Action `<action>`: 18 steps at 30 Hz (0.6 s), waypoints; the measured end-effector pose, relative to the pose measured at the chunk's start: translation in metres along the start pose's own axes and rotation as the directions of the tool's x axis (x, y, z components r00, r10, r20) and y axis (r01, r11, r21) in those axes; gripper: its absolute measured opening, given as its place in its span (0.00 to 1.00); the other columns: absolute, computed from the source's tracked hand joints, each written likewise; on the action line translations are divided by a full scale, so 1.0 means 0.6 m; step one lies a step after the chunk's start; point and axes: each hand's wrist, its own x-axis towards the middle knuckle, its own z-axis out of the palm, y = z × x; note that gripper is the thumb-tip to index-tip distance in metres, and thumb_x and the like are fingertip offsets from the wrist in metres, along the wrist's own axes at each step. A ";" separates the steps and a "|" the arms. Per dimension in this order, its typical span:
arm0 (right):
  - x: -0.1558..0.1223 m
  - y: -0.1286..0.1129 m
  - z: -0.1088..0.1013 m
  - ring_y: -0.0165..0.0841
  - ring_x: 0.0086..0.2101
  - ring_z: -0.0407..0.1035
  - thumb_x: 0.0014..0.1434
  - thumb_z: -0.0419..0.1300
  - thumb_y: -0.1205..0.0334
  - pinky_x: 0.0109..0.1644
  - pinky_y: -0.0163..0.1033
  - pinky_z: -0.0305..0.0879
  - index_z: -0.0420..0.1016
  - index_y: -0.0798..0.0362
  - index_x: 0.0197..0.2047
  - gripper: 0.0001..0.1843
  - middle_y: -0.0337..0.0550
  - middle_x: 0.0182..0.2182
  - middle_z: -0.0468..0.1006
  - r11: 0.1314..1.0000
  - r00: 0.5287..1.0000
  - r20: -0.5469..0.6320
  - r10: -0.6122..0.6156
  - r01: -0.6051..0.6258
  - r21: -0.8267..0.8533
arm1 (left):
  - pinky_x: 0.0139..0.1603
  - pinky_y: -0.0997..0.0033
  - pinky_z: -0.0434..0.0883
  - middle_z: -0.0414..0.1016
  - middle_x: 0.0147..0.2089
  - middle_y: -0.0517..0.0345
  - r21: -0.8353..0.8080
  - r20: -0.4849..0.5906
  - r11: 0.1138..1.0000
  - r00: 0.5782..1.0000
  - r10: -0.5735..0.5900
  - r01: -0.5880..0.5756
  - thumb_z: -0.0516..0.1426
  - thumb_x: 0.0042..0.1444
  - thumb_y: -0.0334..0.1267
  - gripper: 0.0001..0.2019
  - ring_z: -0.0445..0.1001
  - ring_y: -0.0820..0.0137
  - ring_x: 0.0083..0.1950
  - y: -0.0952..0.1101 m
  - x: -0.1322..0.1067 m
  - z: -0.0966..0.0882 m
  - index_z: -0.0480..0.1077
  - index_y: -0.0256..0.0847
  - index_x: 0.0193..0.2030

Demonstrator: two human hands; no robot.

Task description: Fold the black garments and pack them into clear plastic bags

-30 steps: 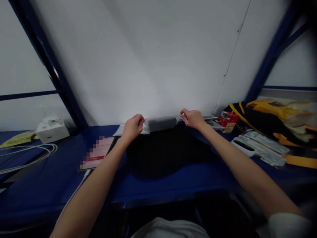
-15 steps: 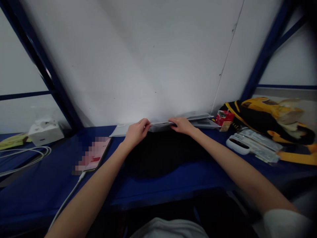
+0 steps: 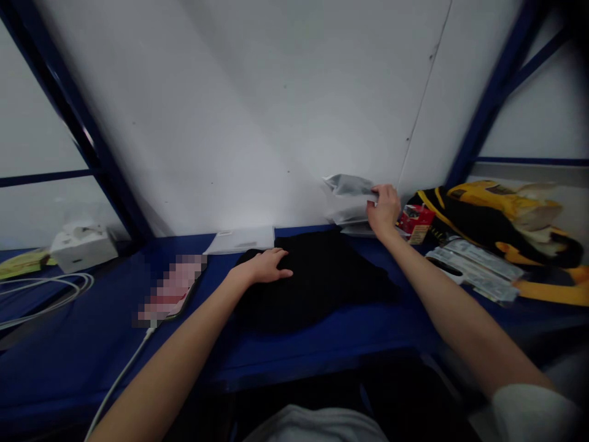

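Observation:
A black piece of cloth point(image 3: 317, 279) lies spread on the blue table point(image 3: 83, 344) in front of me. My left hand point(image 3: 265, 267) rests flat on the cloth's left edge, fingers stretched out. My right hand point(image 3: 384, 210) is raised at the back right, near the white wall, pinching a clear plastic bag point(image 3: 348, 195) that hangs crumpled above the table. A flat white packet point(image 3: 242, 239) lies by the wall behind the cloth.
A phone point(image 3: 172, 290) with a white cable point(image 3: 117, 380) lies left of the cloth. A white box point(image 3: 83, 245) and coiled cable point(image 3: 41, 294) sit far left. At right are a red packet point(image 3: 414, 222), wrapped packets point(image 3: 473, 267) and a black-yellow bag point(image 3: 501, 230).
Both hands held a plastic bag at the wall. Now my right hand has lifted the bag up and to the right, and my left hand has come down onto the black cloth.

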 end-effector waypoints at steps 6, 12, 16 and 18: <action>-0.032 0.065 0.044 0.46 0.40 0.61 0.50 0.51 0.68 0.39 0.49 0.54 0.68 0.59 0.37 0.11 0.62 0.35 0.70 0.981 0.982 0.183 0.055 -0.019 -0.195 | 0.43 0.70 0.66 0.62 0.58 0.50 -0.048 0.077 0.999 0.997 0.017 -0.013 0.55 0.46 0.51 0.28 0.69 0.64 0.49 0.000 -0.015 -0.022 0.61 0.43 0.54; -0.017 0.018 0.042 0.48 0.41 0.61 0.49 0.54 0.64 0.40 0.51 0.56 0.68 0.57 0.41 0.15 0.59 0.39 0.68 0.980 0.976 0.218 0.016 0.027 -0.195 | 0.45 0.69 0.66 0.71 0.47 0.51 -0.093 -0.042 0.996 0.999 0.013 -0.017 0.47 0.55 0.49 0.18 0.71 0.66 0.44 -0.003 -0.008 -0.038 0.69 0.41 0.42; -0.003 -0.059 0.011 0.45 0.43 0.60 0.50 0.51 0.69 0.43 0.46 0.56 0.70 0.56 0.39 0.13 0.54 0.39 0.70 0.964 0.894 0.374 -0.248 0.266 0.005 | 0.51 0.65 0.63 0.67 0.52 0.45 -0.030 -0.244 0.998 0.968 -0.063 0.058 0.47 0.56 0.41 0.18 0.65 0.62 0.52 -0.026 0.011 -0.017 0.64 0.35 0.51; -0.008 -0.089 0.002 0.41 0.42 0.62 0.50 0.51 0.69 0.44 0.43 0.56 0.72 0.55 0.39 0.13 0.51 0.39 0.71 0.907 0.736 0.533 -0.417 0.381 0.183 | 0.52 0.64 0.62 0.68 0.51 0.44 -0.019 -0.252 0.997 0.965 -0.073 0.071 0.48 0.56 0.39 0.18 0.65 0.62 0.52 -0.037 0.019 -0.004 0.63 0.34 0.51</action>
